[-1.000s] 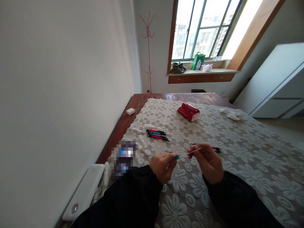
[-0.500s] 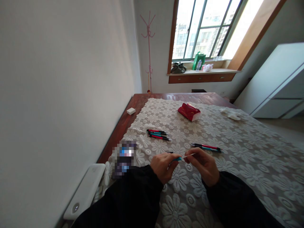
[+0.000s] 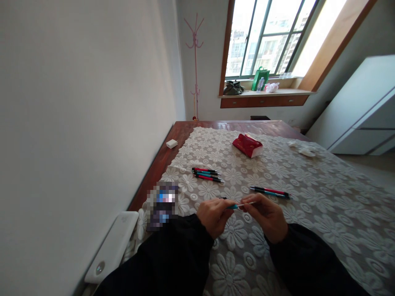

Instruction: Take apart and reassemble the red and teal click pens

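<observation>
My left hand (image 3: 214,216) is closed around a blue pen barrel (image 3: 233,206), mostly hidden by the fingers, with a dark end showing behind them. Just to its right, my right hand (image 3: 268,217) pinches a thin pale stick, apparently a pen refill (image 3: 247,203), whose near end meets the open tip of the barrel. Both hands are over the flowered tablecloth (image 3: 228,273). Beyond them lies a group of several red and blue pens (image 3: 207,174). A red pen and a blue pen (image 3: 270,192) lie side by side behind my right hand.
A red packet (image 3: 247,145) lies farther back, with crumpled white tissue (image 3: 306,150) to its right. On the wooden edge sits a small white box (image 3: 172,144). At left are a blurred-out item (image 3: 163,205) and a long white device (image 3: 112,246) beside the wall.
The view has shifted slightly. Both hands keep their hold, and the refill stays lined up with the blue barrel, now lying a little flatter.
</observation>
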Motion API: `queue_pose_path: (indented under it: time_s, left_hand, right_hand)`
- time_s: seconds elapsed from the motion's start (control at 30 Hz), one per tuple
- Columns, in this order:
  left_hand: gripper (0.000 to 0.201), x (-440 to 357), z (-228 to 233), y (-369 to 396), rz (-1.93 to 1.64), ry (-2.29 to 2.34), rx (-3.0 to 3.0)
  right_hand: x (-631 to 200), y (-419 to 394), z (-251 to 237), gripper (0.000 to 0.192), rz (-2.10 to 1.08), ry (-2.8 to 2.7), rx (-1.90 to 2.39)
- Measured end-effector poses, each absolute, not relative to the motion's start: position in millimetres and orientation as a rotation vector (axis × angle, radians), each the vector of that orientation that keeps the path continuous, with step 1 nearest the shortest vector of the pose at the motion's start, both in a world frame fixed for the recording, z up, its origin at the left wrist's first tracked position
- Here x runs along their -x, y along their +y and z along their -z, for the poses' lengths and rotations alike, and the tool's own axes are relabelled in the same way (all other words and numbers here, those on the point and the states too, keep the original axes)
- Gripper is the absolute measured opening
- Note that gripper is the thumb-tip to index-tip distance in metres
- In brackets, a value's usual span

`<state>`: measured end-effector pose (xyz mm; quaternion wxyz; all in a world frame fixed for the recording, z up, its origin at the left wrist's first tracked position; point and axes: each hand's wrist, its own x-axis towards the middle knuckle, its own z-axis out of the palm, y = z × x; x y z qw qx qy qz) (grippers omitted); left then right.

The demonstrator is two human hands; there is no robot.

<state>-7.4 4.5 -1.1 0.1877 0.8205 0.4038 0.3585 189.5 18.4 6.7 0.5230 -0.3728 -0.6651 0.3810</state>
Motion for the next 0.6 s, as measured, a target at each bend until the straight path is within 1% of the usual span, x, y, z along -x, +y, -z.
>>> queue_pose_path:
  time_s: [0.2, 0.4, 0.5, 0.6]
  left_hand:
    - [0.025, 7.7, 2.9, 5.5, -1.011, 1.119, -2.317]
    - [0.023, 7.5, 2.2, 5.6, -0.998, 1.120, -2.344]
    - [0.023, 7.7, 2.1, 5.4, -0.993, 1.113, -2.352]
    - [0.023, 7.9, 2.3, 5.5, -0.983, 1.112, -2.350]
  right_hand:
    - [-192.1, 18.4, -0.6, 0.011, -0.803, -1.604, 0.947]
    - [-190.6, 17.0, -3.1, 0.019, -1.047, -1.545, 0.914]
    - [-190.7, 17.0, -5.0, 0.022, -1.038, -1.551, 0.916]
    - [-190.7, 18.2, -5.1, 0.020, -1.007, -1.564, 0.916]
